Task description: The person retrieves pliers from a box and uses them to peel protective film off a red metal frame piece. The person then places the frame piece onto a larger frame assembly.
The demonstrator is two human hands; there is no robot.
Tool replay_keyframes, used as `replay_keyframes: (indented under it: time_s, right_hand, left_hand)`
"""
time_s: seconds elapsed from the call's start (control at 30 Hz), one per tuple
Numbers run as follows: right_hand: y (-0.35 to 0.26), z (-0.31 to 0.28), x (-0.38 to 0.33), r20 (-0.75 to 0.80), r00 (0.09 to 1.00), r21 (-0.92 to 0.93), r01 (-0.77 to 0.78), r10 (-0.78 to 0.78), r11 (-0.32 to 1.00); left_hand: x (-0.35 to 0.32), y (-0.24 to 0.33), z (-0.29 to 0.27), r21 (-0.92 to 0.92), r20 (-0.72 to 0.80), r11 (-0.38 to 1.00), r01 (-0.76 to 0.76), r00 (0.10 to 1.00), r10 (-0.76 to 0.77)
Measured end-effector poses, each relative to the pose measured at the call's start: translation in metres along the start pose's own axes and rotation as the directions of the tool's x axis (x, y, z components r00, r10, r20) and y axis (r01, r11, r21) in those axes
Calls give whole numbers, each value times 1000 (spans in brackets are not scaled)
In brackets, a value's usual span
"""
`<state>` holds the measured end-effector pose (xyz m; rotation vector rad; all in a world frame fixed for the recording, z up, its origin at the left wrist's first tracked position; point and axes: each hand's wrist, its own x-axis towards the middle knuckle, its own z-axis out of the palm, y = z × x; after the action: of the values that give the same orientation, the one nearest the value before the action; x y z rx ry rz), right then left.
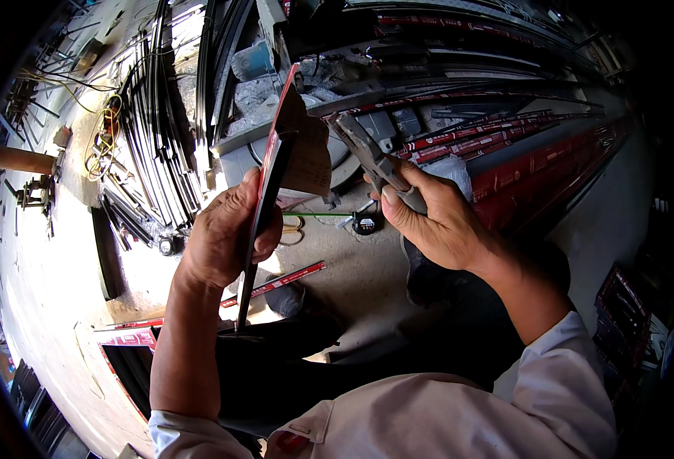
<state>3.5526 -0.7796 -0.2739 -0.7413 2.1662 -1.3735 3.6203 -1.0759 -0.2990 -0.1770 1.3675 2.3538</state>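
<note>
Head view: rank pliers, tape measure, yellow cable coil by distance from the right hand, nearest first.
1. Pliers: held in the right hand, jaws pointing up-left.
2. Tape measure: on the floor just left of that hand, green tape pulled out leftward.
3. Yellow cable coil: far left, by the black strips.

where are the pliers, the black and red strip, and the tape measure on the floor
pliers (367,149): head view, on the grey jaws above the right hand
black and red strip (264,203): head view, mid-length, in the left hand
tape measure (364,223): head view, on its black case
</note>
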Motion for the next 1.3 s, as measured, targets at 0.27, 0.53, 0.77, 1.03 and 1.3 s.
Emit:
replay_keyframes:
  time_s: [0.27, 0.53, 0.77, 1.03, 1.3]
  right_hand:
    - [0, -1, -5, -1, 1000, -18, 26, -27, 999]
    - [4, -2, -6, 25, 999, -41, 45, -44, 998]
    - [1, 1, -7, -5, 998, -23, 68, -68, 997]
    - [6, 3, -10, -30, 998, -16, 56, -56, 998]
    - [4, 3, -10, -46, 998, 18, 37, -36, 999]
  left_hand:
    - [8, -7, 7, -83, 21, 996, 45, 999, -43]
    - [7, -8, 9, -48, -17, 997, 63, 998, -64]
    - [3, -5, 10, -99, -3, 992, 76, 997, -77]
    - [3, -6, 14, -38, 38, 998, 46, 998, -44]
    - [-3, -2, 16, 13, 5, 998, 61, 998, -61]
